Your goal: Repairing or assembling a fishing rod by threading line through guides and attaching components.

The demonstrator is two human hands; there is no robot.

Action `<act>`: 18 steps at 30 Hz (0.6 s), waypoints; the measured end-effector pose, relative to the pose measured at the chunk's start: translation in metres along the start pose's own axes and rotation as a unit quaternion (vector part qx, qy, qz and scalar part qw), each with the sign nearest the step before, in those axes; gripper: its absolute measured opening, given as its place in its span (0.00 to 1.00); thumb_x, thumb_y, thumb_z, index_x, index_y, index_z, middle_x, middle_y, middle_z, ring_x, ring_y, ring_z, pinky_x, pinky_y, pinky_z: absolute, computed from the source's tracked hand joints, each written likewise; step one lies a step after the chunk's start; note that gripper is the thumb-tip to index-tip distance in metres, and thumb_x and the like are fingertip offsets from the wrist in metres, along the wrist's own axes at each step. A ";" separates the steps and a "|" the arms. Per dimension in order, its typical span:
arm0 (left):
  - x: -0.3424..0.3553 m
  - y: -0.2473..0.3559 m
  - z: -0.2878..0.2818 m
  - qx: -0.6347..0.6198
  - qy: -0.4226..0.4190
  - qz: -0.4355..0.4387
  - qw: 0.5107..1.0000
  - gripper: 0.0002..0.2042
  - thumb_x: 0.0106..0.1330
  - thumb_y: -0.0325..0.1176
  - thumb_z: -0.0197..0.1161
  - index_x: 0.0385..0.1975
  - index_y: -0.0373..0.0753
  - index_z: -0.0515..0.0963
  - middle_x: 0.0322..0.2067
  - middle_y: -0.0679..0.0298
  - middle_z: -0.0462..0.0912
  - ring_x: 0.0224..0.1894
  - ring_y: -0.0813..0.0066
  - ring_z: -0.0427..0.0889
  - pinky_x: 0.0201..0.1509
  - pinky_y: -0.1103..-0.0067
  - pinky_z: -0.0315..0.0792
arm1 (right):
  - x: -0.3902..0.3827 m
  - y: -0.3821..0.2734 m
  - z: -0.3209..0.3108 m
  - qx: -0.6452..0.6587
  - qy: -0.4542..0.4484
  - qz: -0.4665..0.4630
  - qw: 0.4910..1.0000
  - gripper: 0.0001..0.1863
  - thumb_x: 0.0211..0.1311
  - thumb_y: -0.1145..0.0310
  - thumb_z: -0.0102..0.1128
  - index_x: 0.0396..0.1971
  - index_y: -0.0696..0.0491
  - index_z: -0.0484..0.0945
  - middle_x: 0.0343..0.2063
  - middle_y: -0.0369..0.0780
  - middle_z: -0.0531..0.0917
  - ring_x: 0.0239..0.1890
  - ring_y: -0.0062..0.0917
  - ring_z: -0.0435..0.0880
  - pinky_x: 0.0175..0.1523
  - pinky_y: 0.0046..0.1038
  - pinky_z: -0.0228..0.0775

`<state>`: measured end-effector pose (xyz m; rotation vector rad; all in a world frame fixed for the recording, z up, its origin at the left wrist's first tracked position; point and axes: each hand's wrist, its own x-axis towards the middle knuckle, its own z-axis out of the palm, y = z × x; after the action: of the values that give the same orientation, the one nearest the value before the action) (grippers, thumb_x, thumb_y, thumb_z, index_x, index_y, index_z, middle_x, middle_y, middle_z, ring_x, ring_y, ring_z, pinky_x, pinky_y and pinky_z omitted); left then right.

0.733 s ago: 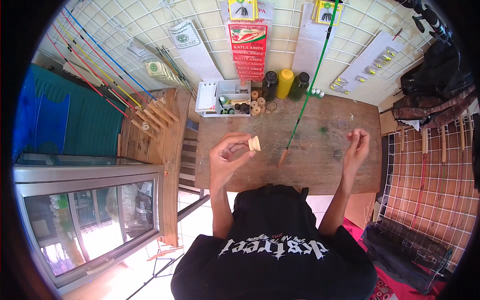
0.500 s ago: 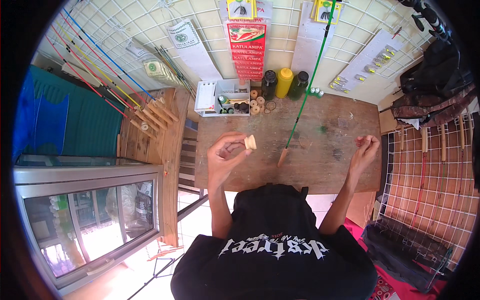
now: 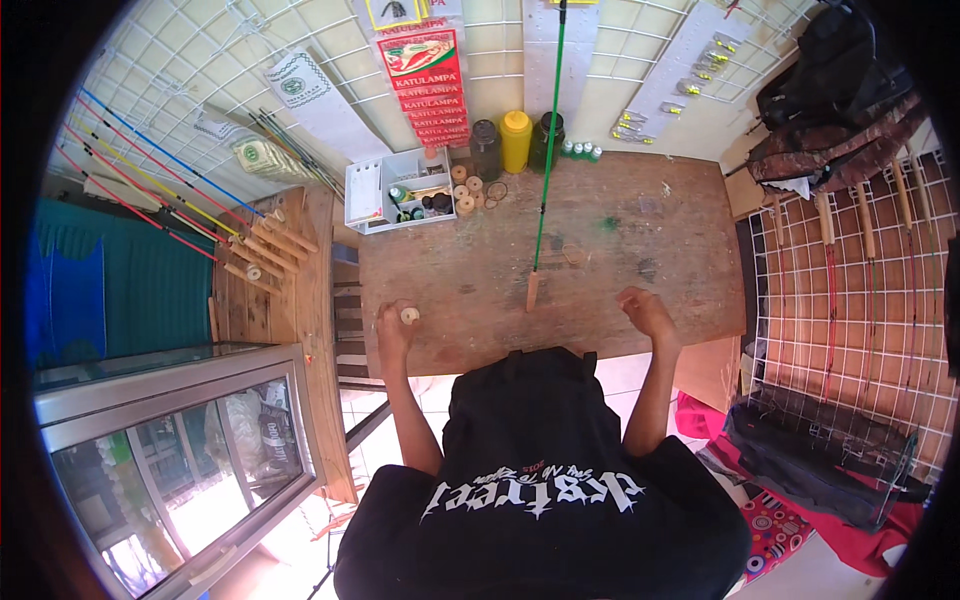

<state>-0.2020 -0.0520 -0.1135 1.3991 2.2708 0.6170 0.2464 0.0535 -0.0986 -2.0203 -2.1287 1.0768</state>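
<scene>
My left hand (image 3: 393, 330), over the front left of the table, is closed round a small pale wooden spool (image 3: 409, 315), whose round end shows. Over the front right, my right hand (image 3: 652, 315) is held apart from it with fingers bent in. Anything between those fingertips is too small to make out. Between the hands lies a green fishing rod (image 3: 545, 190), its short wooden handle (image 3: 532, 292) towards me and its tip towards the wall grid. Neither hand touches the rod.
On the wooden table (image 3: 670, 215), a white organizer box (image 3: 370, 205) stands at the back left. Several wooden spools (image 3: 467, 190), a yellow bottle (image 3: 515, 140), dark bottles (image 3: 485, 150) and small white-and-green bottles (image 3: 582, 151) stand near it. Rods (image 3: 270, 245) lie on the left bench.
My left hand has lowered leftward with the spool, which now shows its round end. My right hand has shifted left in the picture. The whole view has also shifted.
</scene>
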 end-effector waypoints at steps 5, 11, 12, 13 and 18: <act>-0.011 0.000 0.024 -0.007 -0.034 0.025 0.999 0.14 0.44 0.23 0.66 0.35 0.37 0.78 0.39 0.51 0.75 0.43 0.50 0.76 0.48 0.66 0.70 | -0.017 -0.006 0.005 0.046 0.053 -0.004 0.998 0.16 0.57 0.71 0.58 0.47 0.51 0.75 0.38 0.51 0.81 0.40 0.40 0.82 0.45 0.35 0.73; -0.016 0.002 0.035 -0.007 -0.025 0.025 0.999 0.16 0.47 0.25 0.66 0.38 0.35 0.77 0.44 0.52 0.74 0.48 0.51 0.73 0.52 0.66 0.68 | -0.026 0.001 -0.006 0.047 0.085 0.004 0.995 0.16 0.58 0.70 0.57 0.47 0.50 0.75 0.40 0.51 0.81 0.40 0.39 0.82 0.45 0.34 0.72; -0.017 0.002 0.034 -0.002 -0.028 0.018 0.999 0.17 0.47 0.26 0.66 0.40 0.35 0.76 0.46 0.52 0.73 0.49 0.51 0.72 0.53 0.66 0.68 | -0.022 0.007 -0.006 0.046 0.086 0.004 0.995 0.16 0.58 0.70 0.57 0.47 0.50 0.75 0.40 0.51 0.81 0.40 0.39 0.82 0.45 0.34 0.72; -0.017 0.004 0.035 -0.002 -0.029 0.020 0.999 0.17 0.47 0.26 0.66 0.40 0.35 0.76 0.46 0.52 0.73 0.49 0.51 0.72 0.53 0.66 0.68 | -0.016 0.015 -0.004 0.068 0.080 0.008 0.994 0.16 0.59 0.70 0.57 0.48 0.51 0.74 0.39 0.49 0.81 0.39 0.37 0.82 0.44 0.33 0.73; -0.026 0.017 0.037 0.009 0.032 0.061 0.998 0.16 0.47 0.25 0.66 0.39 0.36 0.77 0.43 0.52 0.75 0.48 0.51 0.74 0.53 0.67 0.67 | 0.042 0.080 0.030 0.243 0.171 -0.086 0.951 0.15 0.58 0.72 0.58 0.47 0.52 0.75 0.36 0.43 0.82 0.35 0.29 0.82 0.41 0.28 0.73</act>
<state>-0.1587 -0.0625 -0.1321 1.5569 2.2562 0.6908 0.2959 0.0709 -0.1778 -1.6188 -1.6314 1.0099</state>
